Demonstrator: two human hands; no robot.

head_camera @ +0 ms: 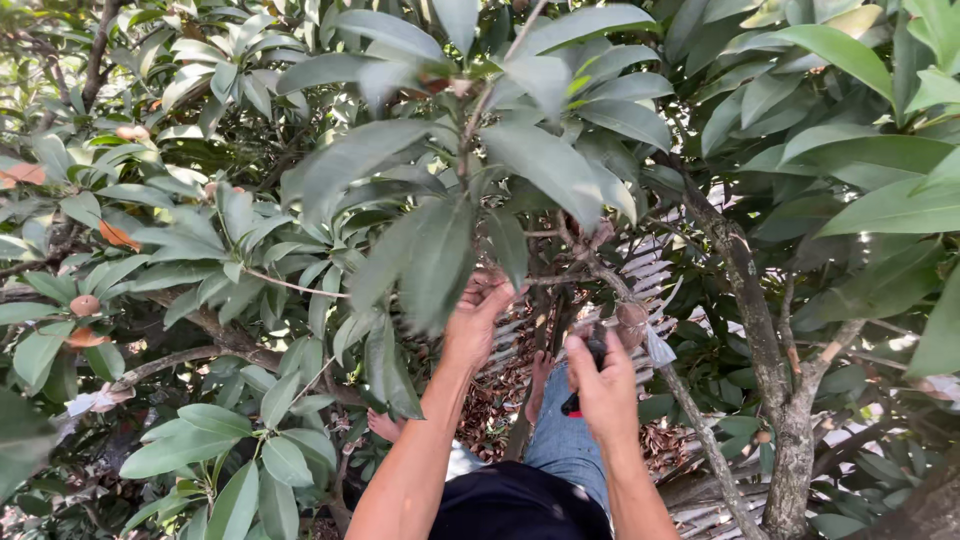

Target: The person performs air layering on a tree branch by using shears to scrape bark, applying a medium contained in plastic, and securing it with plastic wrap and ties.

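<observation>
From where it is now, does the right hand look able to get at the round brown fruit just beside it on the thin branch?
Probably yes. The right hand, gripping a dark tool with a red end, sits right next to the brown fruit, with no leaf between them. The left hand holds the foliage aside.

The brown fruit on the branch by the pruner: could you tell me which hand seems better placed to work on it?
Probably the right hand: it grips the pruner beside the brown fruit. The left hand is up among the leaves.

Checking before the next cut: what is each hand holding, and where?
The right hand grips a dark tool with a red end, by its handle. The left hand grasps a leafy twig beneath its leaves.
</observation>
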